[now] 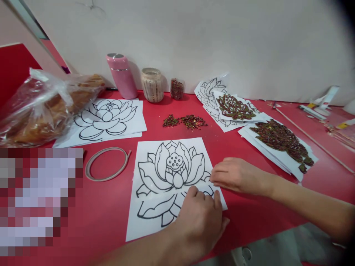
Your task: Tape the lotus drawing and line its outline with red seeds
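Two bare hands rest at one sheet. Left to right around it: the plastic bag (41, 114) lies at ten o'clock, the coiled strip (88, 170) between nine and ten, and the pink flask (123, 79) at eleven. At twelve sit the seed cup (177, 89) and, nearer, loose seeds (193, 122).

In the middle, the lotus drawing (173, 181) lies flat on the red table (108, 210). It looks like plain paper: light, floppy, apt to slide or crease, so best held flat by a margin or corner. The left hand (202, 218) is over its four-o'clock part, fingers curled in loosely; whether they pinch anything I cannot tell. The right hand (238, 175) touches its three-o'clock edge, fingers together and slightly bent, with any grip under them hidden.

Seed-covered sheets (283, 140) lie between two and three o'clock; their crust looks stiffer, and brittle.
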`<state>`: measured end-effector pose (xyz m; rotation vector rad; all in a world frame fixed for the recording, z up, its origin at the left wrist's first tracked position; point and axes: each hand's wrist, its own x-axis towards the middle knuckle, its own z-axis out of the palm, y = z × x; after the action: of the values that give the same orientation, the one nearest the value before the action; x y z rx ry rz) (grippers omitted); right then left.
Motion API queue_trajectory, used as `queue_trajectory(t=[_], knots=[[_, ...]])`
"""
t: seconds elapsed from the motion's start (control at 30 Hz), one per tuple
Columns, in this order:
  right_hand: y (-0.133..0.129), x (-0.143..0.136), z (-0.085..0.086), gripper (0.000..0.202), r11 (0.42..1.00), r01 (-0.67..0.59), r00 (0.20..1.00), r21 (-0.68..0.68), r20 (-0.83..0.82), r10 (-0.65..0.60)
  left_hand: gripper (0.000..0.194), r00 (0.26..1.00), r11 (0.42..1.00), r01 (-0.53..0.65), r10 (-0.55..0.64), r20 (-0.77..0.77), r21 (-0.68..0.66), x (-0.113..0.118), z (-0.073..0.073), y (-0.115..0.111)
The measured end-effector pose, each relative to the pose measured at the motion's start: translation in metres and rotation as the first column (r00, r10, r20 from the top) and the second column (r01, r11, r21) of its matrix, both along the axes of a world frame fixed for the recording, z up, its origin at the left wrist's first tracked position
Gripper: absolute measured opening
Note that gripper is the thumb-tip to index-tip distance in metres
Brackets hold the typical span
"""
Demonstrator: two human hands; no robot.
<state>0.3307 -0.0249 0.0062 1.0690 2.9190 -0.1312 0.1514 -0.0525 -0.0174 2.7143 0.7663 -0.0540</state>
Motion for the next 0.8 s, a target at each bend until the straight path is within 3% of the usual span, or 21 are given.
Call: queue_trajectory(t=[0.17, 0.4, 0.57, 0.8], knots=[[0.003, 0.000, -0.004, 0.021, 1.000, -0.009, 1.000, -0.016, -0.015, 0.009, 0.047, 1.000, 1.000, 0.003, -0.004, -0.016, -0.014, 0.001, 0.000, 0.001], [0.000, 0.002, 0.006, 0.019, 0.963, 0.211, 0.940, -0.170, -0.235, -0.247, 0.048, 0.999, 0.999, 0.021, -0.020, -0.029, 0.031, 0.002, 0.002, -0.001], [-0.010, 0.001, 0.005, 0.021, 0.987, 0.134, 0.988, -0.092, -0.061, -0.140, 0.050, 0.998, 1.000, 0.018, -0.018, -0.062, 0.003, 0.002, 0.001, -0.001], [-0.009, -0.006, -0.004, 0.016, 0.996, 0.040, 0.992, 0.077, 0.116, -0.049, 0.049, 0.995, 0.999, 0.029, -0.031, -0.100, -0.017, 0.003, 0.007, 0.002]])
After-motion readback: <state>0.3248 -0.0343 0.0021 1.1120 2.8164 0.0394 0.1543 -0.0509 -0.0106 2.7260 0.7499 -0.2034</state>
